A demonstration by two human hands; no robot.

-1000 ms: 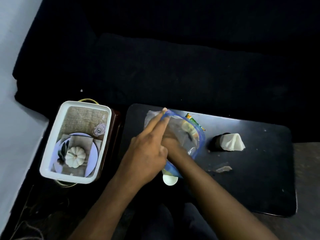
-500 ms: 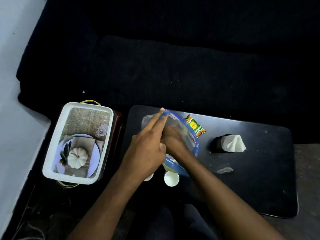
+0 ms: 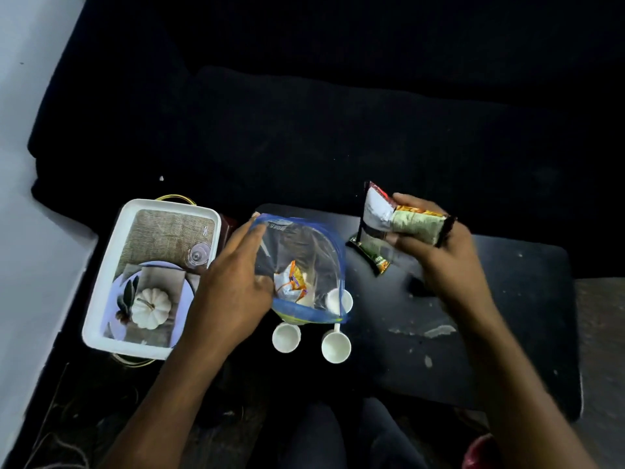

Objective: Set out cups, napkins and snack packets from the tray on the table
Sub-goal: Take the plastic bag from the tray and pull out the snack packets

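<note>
Withdrawn from the zip bag (image 3: 304, 265) since the earlier frame, right hand (image 3: 436, 252) fingers clasp snack packets (image 3: 402, 221) above the table (image 3: 507, 316); left hand (image 3: 233, 286) pinches the bag open, one packet (image 3: 291, 282) inside; cups (image 3: 334, 346) stand out.

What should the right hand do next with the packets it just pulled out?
Probably set the snack packets down on the bare black table: the right hand holds them above it, while the left hand keeps the zip bag open with another packet inside.
</note>
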